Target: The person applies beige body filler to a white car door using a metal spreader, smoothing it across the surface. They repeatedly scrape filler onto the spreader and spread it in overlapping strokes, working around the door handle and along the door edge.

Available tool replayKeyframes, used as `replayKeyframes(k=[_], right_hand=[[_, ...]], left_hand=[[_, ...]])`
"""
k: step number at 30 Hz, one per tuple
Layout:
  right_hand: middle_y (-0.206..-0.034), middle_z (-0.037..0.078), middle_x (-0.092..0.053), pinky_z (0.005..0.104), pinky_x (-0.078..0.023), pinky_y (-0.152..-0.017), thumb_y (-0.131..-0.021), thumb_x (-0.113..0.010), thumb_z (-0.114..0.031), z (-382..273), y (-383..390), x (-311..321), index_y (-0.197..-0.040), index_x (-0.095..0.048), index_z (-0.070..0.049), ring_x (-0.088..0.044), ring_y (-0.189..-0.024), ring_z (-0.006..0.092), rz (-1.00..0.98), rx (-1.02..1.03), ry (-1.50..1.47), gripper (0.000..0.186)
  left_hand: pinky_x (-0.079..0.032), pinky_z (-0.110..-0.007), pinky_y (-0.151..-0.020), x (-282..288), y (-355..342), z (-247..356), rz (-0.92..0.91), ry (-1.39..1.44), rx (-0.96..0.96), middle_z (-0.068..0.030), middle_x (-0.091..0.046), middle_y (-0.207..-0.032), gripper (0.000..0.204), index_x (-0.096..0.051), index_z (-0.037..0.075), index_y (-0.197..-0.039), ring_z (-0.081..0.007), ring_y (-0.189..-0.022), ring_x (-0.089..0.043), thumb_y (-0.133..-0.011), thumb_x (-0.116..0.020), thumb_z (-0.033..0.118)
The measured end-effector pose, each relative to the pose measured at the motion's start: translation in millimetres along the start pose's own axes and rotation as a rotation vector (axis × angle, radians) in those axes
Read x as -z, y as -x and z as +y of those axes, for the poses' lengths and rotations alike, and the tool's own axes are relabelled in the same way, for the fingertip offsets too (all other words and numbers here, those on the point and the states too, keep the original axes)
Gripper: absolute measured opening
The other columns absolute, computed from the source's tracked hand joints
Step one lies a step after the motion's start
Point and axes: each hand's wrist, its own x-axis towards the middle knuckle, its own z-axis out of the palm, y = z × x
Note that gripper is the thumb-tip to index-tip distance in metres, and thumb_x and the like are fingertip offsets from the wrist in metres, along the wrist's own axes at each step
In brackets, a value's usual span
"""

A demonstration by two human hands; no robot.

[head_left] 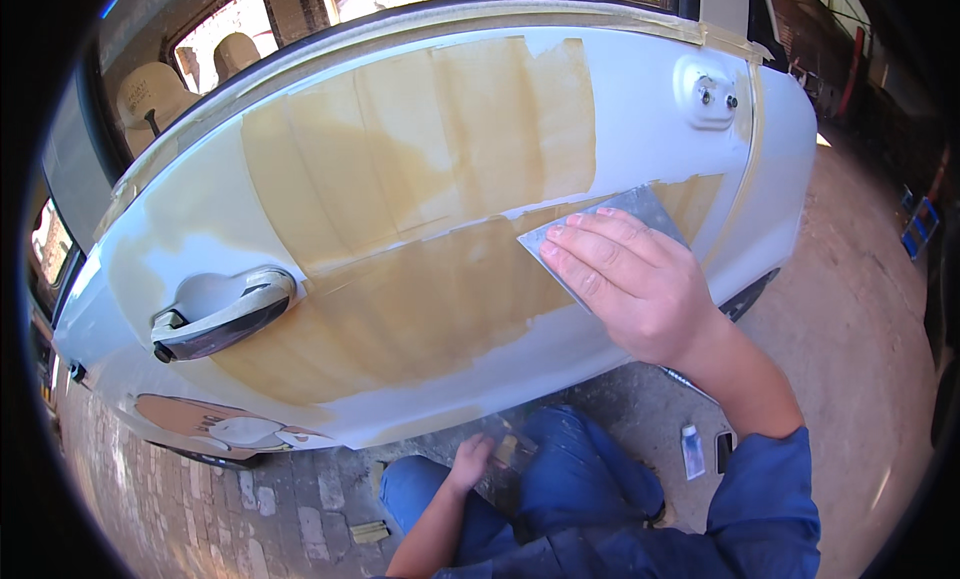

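Note:
A white car door (640,109) fills the view, with a broad tan patch of body filler (420,229) spread across its middle. My right hand (630,279) presses a flat grey metal spreader (640,207) against the right end of the filler patch, fingers laid flat on the blade. My left hand (470,462) hangs low below the door, over my blue trouser leg (570,479), and touches a small flat board with putty on it (505,449). The door handle (220,314) sits at the left.
Masking tape (600,14) runs along the window edge. A lock recess (708,94) is at the door's upper right. On the paved ground lie a small white tube (692,451), a dark flat object (724,451) and a small block (368,531).

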Motion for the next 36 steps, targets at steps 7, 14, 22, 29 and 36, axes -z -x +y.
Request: replayKeyframes(k=[7,14,22,29,36], right_hand=[[-0.117,0.015,-0.071,0.0381,-0.056,-0.094,-0.077,-0.063,0.012,53,-50,40,-0.118,-0.072,0.002,-0.068,-0.106,0.0323,0.084,-0.054,0.088,0.043],[-0.119,0.015,-0.071,0.0376,-0.053,-0.097,-0.076,-0.056,0.017,76,-64,18,-0.122,-0.072,-0.002,-0.067,-0.109,0.0333,0.135,-0.059,0.065,0.052],[-0.118,0.015,-0.071,0.0390,-0.054,-0.096,-0.071,-0.055,0.018,68,-36,8,-0.119,-0.073,0.001,-0.068,-0.109,0.0325,0.125,0.017,0.110,0.054],[-0.115,0.014,-0.072,0.0417,-0.056,-0.097,-0.076,-0.065,0.004,50,-2,-5,-0.112,-0.075,0.002,-0.069,-0.107,0.0307,0.104,0.038,0.110,0.038],[-0.113,0.009,-0.073,0.0411,-0.058,-0.094,-0.078,-0.069,-0.008,42,28,-19,-0.111,-0.076,-0.003,-0.069,-0.106,0.0271,0.164,0.030,0.145,0.034]], left_hand=[[-0.063,-0.037,-0.070,1,0,2,0.010,-0.029,0.028,-0.0170,-0.070,-0.104,0.033,-0.062,-0.010,-0.121,-0.0256,-0.083,-0.072,-0.104,-0.047,0.015],[-0.062,-0.035,-0.070,-5,5,9,0.015,-0.016,0.029,-0.0184,-0.070,-0.105,0.036,-0.061,-0.013,-0.120,-0.0263,-0.082,-0.073,-0.104,-0.047,0.016],[-0.059,-0.033,-0.071,4,-4,-10,-0.005,-0.045,0.066,-0.0180,-0.071,-0.104,0.033,-0.061,-0.012,-0.117,-0.0250,-0.075,-0.074,-0.105,-0.050,0.017],[-0.060,-0.033,-0.073,-2,0,0,-0.019,-0.031,0.071,-0.0161,-0.070,-0.108,0.032,-0.060,-0.011,-0.121,-0.0242,-0.077,-0.073,-0.106,-0.049,0.015],[-0.061,-0.036,-0.071,0,-1,-3,-0.017,-0.080,0.046,-0.0178,-0.073,-0.097,0.033,-0.062,-0.011,-0.119,-0.0276,-0.075,-0.075,-0.105,-0.047,0.015]])
